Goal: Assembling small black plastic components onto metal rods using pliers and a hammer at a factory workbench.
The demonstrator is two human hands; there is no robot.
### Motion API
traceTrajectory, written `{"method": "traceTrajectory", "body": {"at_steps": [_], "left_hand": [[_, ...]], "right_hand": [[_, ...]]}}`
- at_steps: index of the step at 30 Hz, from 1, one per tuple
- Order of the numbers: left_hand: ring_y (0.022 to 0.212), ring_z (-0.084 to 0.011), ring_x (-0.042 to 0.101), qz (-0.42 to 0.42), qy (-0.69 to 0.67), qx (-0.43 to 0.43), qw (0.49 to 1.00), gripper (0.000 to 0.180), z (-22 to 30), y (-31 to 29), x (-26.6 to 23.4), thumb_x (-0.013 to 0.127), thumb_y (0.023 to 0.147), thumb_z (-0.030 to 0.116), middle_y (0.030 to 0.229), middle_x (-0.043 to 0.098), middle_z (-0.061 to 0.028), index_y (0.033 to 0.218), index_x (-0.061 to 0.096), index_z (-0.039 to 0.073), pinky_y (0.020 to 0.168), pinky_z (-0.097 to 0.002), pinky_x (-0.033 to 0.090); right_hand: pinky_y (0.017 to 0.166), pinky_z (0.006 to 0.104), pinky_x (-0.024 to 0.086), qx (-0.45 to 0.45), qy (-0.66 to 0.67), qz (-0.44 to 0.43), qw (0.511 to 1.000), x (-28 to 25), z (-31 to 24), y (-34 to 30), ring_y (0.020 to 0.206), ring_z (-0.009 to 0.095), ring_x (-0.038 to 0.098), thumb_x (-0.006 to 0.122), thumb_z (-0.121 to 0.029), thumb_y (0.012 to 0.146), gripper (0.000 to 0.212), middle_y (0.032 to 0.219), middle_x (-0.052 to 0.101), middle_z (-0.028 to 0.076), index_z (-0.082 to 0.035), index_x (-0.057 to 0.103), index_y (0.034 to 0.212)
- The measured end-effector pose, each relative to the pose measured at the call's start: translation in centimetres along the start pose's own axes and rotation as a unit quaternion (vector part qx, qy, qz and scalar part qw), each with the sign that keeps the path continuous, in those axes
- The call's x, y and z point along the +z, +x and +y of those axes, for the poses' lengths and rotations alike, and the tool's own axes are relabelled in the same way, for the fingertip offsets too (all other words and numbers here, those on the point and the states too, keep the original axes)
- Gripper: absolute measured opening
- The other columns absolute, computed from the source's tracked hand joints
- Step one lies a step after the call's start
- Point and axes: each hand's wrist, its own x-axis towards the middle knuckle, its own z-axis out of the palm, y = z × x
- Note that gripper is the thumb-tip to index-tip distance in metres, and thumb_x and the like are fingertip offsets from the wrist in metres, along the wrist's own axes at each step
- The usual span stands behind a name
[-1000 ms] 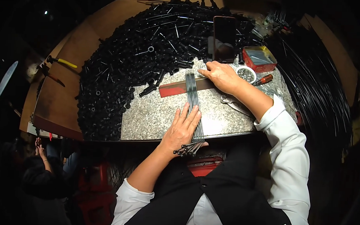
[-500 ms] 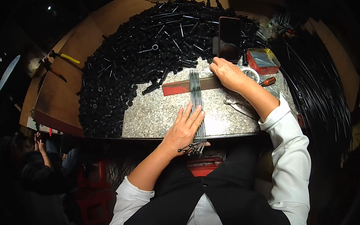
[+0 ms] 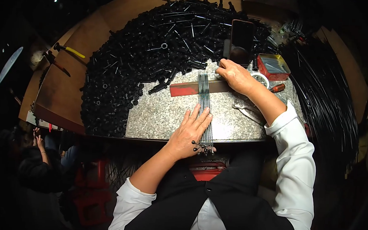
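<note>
Row of thin metal rods (image 3: 206, 100) — laid across a red-and-dark bar (image 3: 183, 89), near ends past the slab's front edge.
Rods side by side, black knobs at the near ends; my left hand (image 3: 190, 130) is closed on them there, fingers stretched along the row, thumb tip showing at its right side. My right hand (image 3: 238, 79), apart from the left, is curled at the bar's far end; whether its fingertips grip anything, I cannot tell. Beneath: speckled stone slab (image 3: 154, 117). Right side: pliers (image 3: 247, 111), orange-handled tool (image 3: 278, 88), white round dish (image 3: 267, 82), red tin (image 3: 273, 77), upright phone (image 3: 241, 37). Beyond and left — heap of black parts (image 3: 129, 54). Far right: mass of long black rods (image 3: 331, 89).
</note>
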Motion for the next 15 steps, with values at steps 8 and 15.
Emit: {"method": "traceTrajectory", "body": {"at_steps": [8, 15], "left_hand": [[0.136, -0.0428, 0.025, 0.024, 0.03, 0.015, 0.999, 0.094, -0.1, 0.0, 0.4, 0.07, 0.069, 0.059, 0.142, 0.036, -0.0224, 0.134, 0.041, -0.003, 0.108, -0.0568, 0.024], [0.136, -0.0425, 0.024, 0.008, 0.052, 0.01, 0.999, 0.064, -0.1, 0.0, 0.7, 0.059, 0.076, 0.006, 0.144, 0.032, -0.021, 0.138, 0.039, 0.004, 0.107, -0.0564, 0.026]], "right_hand": [[0.071, 0.0394, 0.048, 0.003, 0.023, -0.01, 1.0, 0.7, -0.5, 0.6, 0.083, 0.031, 0.057, 0.052, -0.004, 0.081, 0.015, 0.09, 0.053, 0.014, -0.001, 0.059, 0.093], [0.071, 0.0401, 0.049, 0.042, 0.059, 0.065, 0.995, 1.3, -1.6, 1.2, 0.085, 0.034, 0.058, 0.061, -0.007, 0.08, 0.016, 0.093, 0.053, 0.014, -0.004, 0.058, 0.096]]}}
